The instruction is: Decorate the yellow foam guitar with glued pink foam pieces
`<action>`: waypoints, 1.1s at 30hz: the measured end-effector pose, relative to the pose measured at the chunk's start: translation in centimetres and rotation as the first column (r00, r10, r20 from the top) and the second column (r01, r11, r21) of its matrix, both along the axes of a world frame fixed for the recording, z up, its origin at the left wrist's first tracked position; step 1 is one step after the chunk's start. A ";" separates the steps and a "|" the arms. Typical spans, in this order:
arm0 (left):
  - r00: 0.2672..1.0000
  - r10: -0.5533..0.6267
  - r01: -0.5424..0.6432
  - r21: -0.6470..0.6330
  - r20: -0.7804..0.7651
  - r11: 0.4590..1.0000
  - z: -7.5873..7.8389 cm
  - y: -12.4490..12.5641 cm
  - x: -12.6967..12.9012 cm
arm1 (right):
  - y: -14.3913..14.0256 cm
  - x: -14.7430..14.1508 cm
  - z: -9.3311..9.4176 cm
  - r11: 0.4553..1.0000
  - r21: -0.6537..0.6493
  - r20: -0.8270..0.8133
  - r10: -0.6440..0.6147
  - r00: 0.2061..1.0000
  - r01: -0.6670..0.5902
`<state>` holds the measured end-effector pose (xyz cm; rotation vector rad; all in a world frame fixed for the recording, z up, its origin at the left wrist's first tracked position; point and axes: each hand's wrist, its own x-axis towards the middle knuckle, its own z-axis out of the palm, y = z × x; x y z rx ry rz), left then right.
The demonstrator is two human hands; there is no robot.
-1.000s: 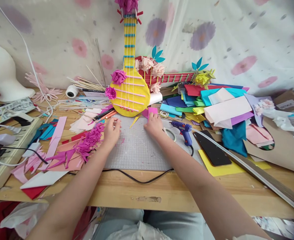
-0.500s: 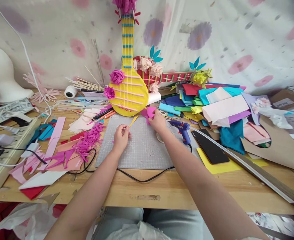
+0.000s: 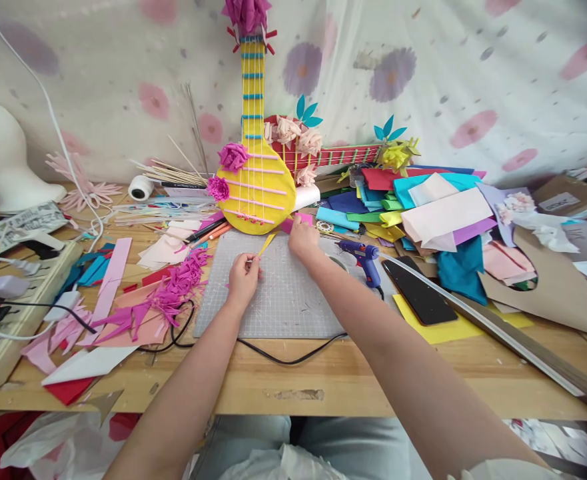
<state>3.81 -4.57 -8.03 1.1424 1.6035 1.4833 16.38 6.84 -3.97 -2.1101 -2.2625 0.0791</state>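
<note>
My left hand point(image 3: 244, 279) is closed in a pinch on a narrow yellow paper strip point(image 3: 267, 244), whose free end points up toward the yellow paper lute point(image 3: 260, 190). Over the back of the grey cutting mat point(image 3: 273, 313), my right hand point(image 3: 303, 239) is curled with its fingers close together. Magenta paper point(image 3: 307, 217) shows just beyond its fingertips; what these fingers hold, if anything, is hidden. A roll of tape point(image 3: 342, 265) is partly covered by my right forearm. The blue glue gun point(image 3: 362, 259) lies to the right of that arm.
Magenta fringed paper point(image 3: 176, 283) and scraps lie left of the mat. To the right are a black phone point(image 3: 418, 290), a long metal-edged bar point(image 3: 493, 327) and piled coloured paper point(image 3: 443, 210). A black cord point(image 3: 288, 362) runs along the mat's front edge. A power strip point(image 3: 33, 313) stands far left.
My right hand has moved slightly left and now covers more of the magenta paper. My left hand still pinches the yellow strip, nearly in place. The view has shifted a little.
</note>
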 end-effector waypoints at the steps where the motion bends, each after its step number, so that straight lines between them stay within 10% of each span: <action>1: 1.000 -0.002 0.002 0.000 -0.001 1.000 0.0 0.0 0.0 | -0.1 0.1 0.0 1.000 0.014 -0.011 -0.009 1.000 0.009; 16: 1.000 -0.010 0.010 0.005 -0.003 1.000 -0.7 0.2 -0.2 | -1.5 4.2 -0.3 0.992 0.123 -0.220 0.047 0.974 -0.020; 33: 1.000 0.009 -0.008 -0.013 0.029 1.000 0.1 -0.3 0.0 | -0.6 1.6 0.1 0.995 0.096 -0.087 -0.006 0.996 0.014</action>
